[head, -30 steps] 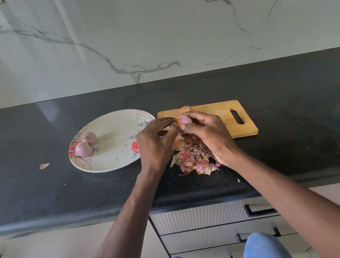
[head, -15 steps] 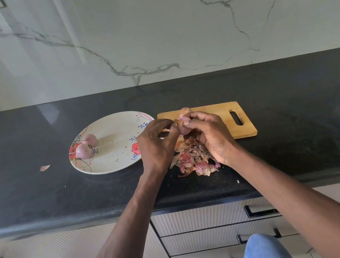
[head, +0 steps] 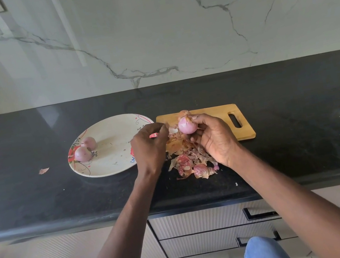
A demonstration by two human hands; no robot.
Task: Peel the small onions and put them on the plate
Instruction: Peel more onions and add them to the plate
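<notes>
At the bottom of the frame, below the edge of the black counter [head: 42,208], are the person's knees in blue jeans [head: 266,253] and the drawer fronts [head: 203,220]. Just above, at the centre, a heap of onion skins [head: 189,163] lies on the counter, spreading up to the near edge of the cutting board [head: 214,113].

Half a second ago both hands met over that heap, fingertips working at one onion. Now they have come apart. The right hand [head: 214,138], right of centre, holds the onion [head: 187,125] up with its fingers curled round it from below and behind. The bulb shows smooth and pink, with only a wisp of dry skin at its top. The left hand [head: 148,147] has drawn away toward the left, its fingers curled in with the tips pressed together; a pale flake of skin [head: 173,130] sits between the two hands, but whether the left hand pinches it I cannot tell.

My reading is that the last skin has just come off, so this onion looks nearly ready to be set down, once the top wisp is cleared.

Left of centre is the flowered plate [head: 116,167], its right rim partly hidden by the left hand, with two peeled onions [head: 85,149] touching each other near its left side. Another onion [head: 183,112] peeps out behind the held one on the board, seemingly unpeeled. A stray scrap [head: 43,171] lies on the counter left of the plate. Farthest off, the marbled wall [head: 169,26] fills the upper frame.
</notes>
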